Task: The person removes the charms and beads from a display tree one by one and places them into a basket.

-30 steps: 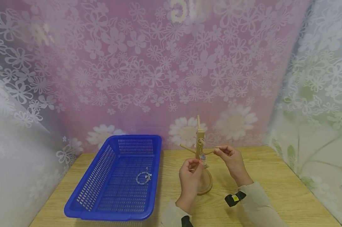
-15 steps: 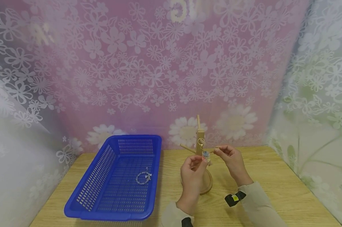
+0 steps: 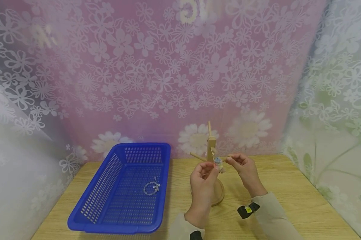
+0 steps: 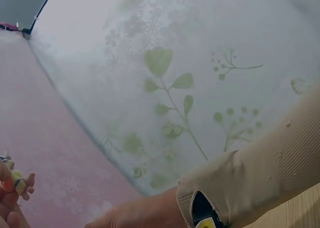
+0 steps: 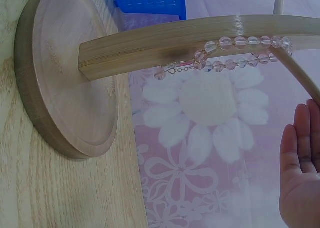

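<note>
Keychain (image 3: 219,163), left grip (image 3: 202,186) pinching, right grip (image 3: 244,170) on peg (image 5: 297,73)

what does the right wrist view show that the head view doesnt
Only the right wrist view clearly shows the pink beaded bracelet, looped over a peg. Only the head view shows the left hand holding a small charm, and the pale bracelet inside the blue basket. Both show the wooden stand, the right hand at that peg, the table and at least part of the basket.
</note>
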The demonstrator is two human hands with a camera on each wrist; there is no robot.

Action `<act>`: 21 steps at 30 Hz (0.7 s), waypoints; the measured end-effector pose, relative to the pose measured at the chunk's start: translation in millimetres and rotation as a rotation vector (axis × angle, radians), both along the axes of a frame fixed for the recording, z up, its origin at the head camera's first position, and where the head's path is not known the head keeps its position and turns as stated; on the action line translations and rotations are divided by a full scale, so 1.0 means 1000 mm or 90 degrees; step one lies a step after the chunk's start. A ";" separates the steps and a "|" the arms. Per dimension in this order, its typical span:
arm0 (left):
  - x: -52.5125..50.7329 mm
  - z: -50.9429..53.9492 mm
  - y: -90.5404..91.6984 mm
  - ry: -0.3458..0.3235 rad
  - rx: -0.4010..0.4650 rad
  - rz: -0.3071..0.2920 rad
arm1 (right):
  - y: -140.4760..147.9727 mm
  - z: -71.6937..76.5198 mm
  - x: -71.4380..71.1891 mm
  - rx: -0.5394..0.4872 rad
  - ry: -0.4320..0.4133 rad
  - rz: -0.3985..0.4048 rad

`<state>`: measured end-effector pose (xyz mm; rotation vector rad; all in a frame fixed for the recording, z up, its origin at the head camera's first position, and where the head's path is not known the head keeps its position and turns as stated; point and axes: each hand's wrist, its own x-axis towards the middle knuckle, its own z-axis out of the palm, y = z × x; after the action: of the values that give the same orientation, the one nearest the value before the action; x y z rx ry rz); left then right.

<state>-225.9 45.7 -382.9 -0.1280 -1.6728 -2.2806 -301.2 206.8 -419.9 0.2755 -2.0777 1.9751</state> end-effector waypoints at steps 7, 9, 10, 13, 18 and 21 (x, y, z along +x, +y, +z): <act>0.003 0.009 -0.003 0.019 0.013 0.000 | -0.002 0.002 0.001 -0.001 -0.005 -0.002; 0.004 0.012 -0.004 0.027 0.023 -0.004 | -0.002 0.002 0.001 0.001 -0.004 -0.004; 0.004 0.013 -0.004 0.032 0.025 -0.006 | -0.002 0.001 0.001 0.002 -0.004 -0.003; 0.004 0.016 -0.006 0.044 0.028 -0.014 | -0.002 0.001 0.000 0.001 -0.002 -0.002; 0.002 0.020 -0.009 0.067 0.028 -0.016 | 0.000 -0.001 -0.002 0.007 -0.007 -0.003; 0.001 0.022 -0.010 0.065 0.026 -0.014 | 0.001 -0.002 -0.002 0.017 -0.012 -0.009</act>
<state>-224.6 35.2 -361.2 -0.2510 -1.5805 -2.2814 -303.4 207.6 -421.9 0.2488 -2.1130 1.9506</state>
